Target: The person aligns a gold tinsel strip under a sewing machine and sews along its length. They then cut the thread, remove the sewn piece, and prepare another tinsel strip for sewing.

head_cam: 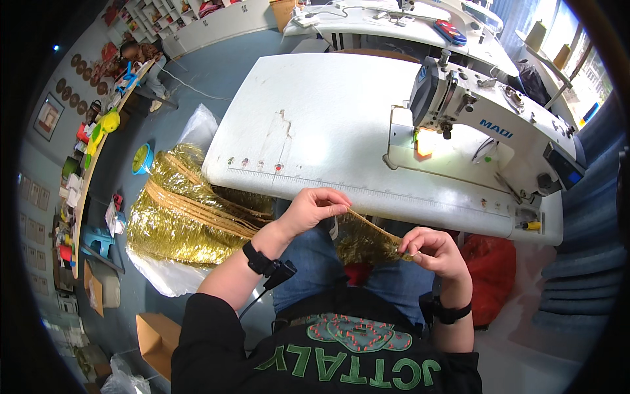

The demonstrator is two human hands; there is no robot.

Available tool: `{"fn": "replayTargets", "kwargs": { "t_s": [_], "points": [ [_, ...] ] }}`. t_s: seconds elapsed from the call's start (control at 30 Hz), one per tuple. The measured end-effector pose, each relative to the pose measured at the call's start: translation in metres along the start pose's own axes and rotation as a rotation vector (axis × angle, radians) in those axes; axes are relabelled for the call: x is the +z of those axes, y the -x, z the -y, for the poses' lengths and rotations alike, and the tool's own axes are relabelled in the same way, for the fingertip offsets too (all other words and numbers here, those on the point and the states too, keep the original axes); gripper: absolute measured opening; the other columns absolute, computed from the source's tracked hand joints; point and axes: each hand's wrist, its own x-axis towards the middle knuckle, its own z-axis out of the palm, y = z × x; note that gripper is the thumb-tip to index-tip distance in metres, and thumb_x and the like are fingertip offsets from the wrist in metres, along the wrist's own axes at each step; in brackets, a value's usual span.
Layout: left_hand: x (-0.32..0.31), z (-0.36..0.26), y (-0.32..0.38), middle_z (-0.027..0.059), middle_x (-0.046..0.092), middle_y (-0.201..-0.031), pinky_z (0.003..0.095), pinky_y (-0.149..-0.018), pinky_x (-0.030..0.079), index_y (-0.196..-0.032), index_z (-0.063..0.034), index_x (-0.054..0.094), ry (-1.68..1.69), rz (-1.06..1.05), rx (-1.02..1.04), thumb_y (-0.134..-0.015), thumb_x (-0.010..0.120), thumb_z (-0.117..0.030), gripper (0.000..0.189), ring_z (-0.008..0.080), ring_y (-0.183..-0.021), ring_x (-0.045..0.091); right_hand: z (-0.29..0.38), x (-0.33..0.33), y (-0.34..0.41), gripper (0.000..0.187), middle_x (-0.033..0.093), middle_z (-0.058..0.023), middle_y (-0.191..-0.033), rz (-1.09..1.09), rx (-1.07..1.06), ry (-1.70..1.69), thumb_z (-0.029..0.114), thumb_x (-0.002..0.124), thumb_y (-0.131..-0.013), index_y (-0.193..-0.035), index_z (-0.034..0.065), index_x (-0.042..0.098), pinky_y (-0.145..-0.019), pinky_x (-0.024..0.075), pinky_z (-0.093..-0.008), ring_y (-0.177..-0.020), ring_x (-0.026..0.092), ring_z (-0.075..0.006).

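Between my hands, in front of the table edge, a gold tinsel fringe trim (373,227) is stretched by its braided edge. My left hand (319,209) pinches one end of this stretch between thumb and fingers. Lower and to the right, my right hand (429,248) pinches the trim at its other end. The shiny strands hang down over my lap. A large heap of gold fringe (182,221) with tan braided edges lies left of my legs. Beyond my right hand stands an industrial sewing machine (492,113) with its needle area lit.
The white sewing table (315,123) has a ruler scale along its near edge. A yellow-handled tool (530,225) lies in a recess at its right. Red fabric or a bag (489,276) is below. A cardboard box (158,340) stands on the floor. A person (147,64) sits far left.
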Motion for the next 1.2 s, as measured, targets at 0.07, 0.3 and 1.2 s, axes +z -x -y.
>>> {"fn": "replayTargets", "kwargs": {
  "t_s": [0.07, 0.3, 1.2],
  "points": [
    [0.003, 0.0, -0.001, 0.003, 0.073, -0.102, 0.0224, -0.078, 0.052, -0.098, -0.0032, 0.075, -0.081, -0.041, 0.0, -0.093, 0.073, -0.008, 0.008, 0.0081, -0.085, 0.064, 0.0, -0.002, 0.001, 0.004, 0.067, -0.0083, -0.108, -0.008, 0.018, -0.001, -0.001, 0.069, -0.085, -0.088, 0.0017, 0.069, -0.089, 0.0489, -0.0282, -0.097, 0.062, -0.0136],
    [0.018, 0.006, -0.002, -0.0011, 0.069, -0.091, 0.0179, -0.063, 0.044, -0.097, -0.003, 0.071, -0.037, -0.103, 0.049, -0.095, 0.073, -0.016, 0.013, 0.0015, -0.069, 0.054, -0.001, -0.003, 0.006, 0.005, 0.067, -0.0085, -0.108, -0.021, 0.012, 0.015, -0.002, 0.068, -0.085, -0.089, 0.0015, 0.069, -0.089, 0.0493, -0.0284, -0.097, 0.062, -0.0136],
    [0.029, 0.022, 0.012, 0.0152, 0.07, -0.105, 0.0283, -0.073, 0.058, -0.121, -0.0023, 0.052, 0.273, -0.007, -0.061, -0.104, 0.056, -0.01, 0.019, 0.0236, -0.092, 0.073, -0.021, 0.002, 0.011, 0.003, 0.068, -0.0066, -0.111, -0.004, -0.009, 0.017, 0.003, 0.067, -0.092, -0.094, 0.0018, 0.069, -0.089, 0.0479, -0.0276, -0.099, 0.06, -0.0126]
  ]
}}
